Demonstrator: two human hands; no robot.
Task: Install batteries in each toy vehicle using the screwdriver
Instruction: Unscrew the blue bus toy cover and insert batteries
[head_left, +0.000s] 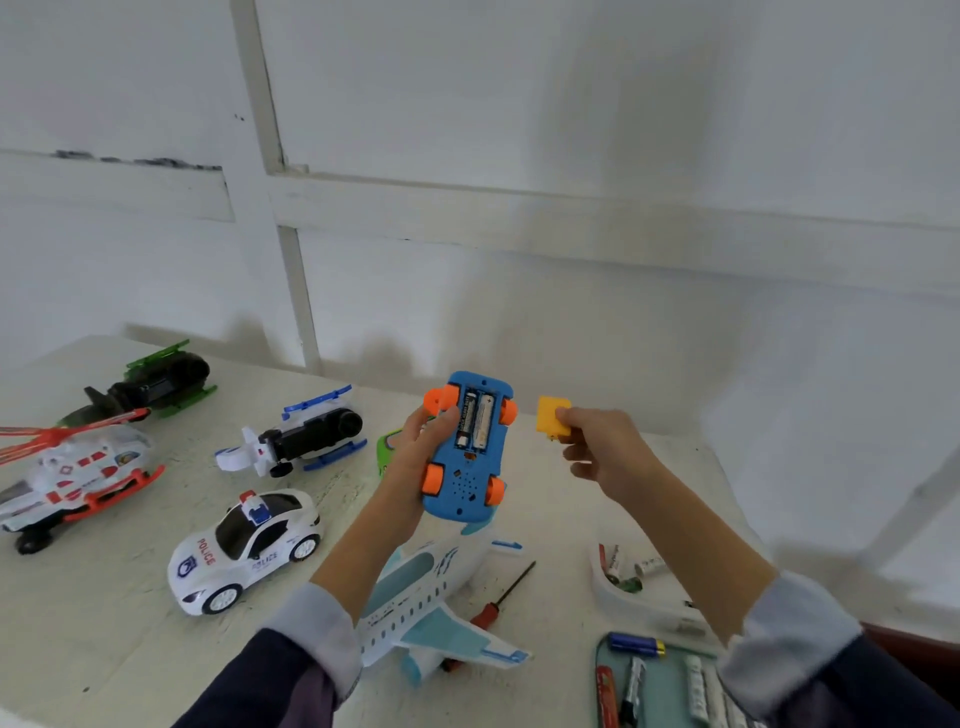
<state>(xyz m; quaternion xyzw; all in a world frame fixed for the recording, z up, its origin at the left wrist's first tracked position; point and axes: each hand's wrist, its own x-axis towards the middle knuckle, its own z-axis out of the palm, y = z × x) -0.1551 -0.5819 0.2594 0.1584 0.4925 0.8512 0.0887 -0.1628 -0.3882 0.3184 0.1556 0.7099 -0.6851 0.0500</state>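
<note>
My left hand (415, 457) grips a blue toy car (465, 467) with orange wheels, held belly up above the table. Its battery bay is uncovered and two batteries (475, 427) lie side by side in it. To the right of the car, my right hand (597, 447) pinches the yellow battery cover (551, 427) by its edge; the cover is apart from the car. A red-handled screwdriver (501, 597) lies on the table beside a white and teal toy plane (431, 608).
On the left of the table stand a white police car (244, 551), a red and white helicopter (72, 478), a blue and white helicopter (296, 436) and a green and black one (150, 387). A green toy (387, 447) peeks out behind my left hand. Loose batteries lie in a white tray (618, 597) and on a teal tray (660, 691) at the lower right.
</note>
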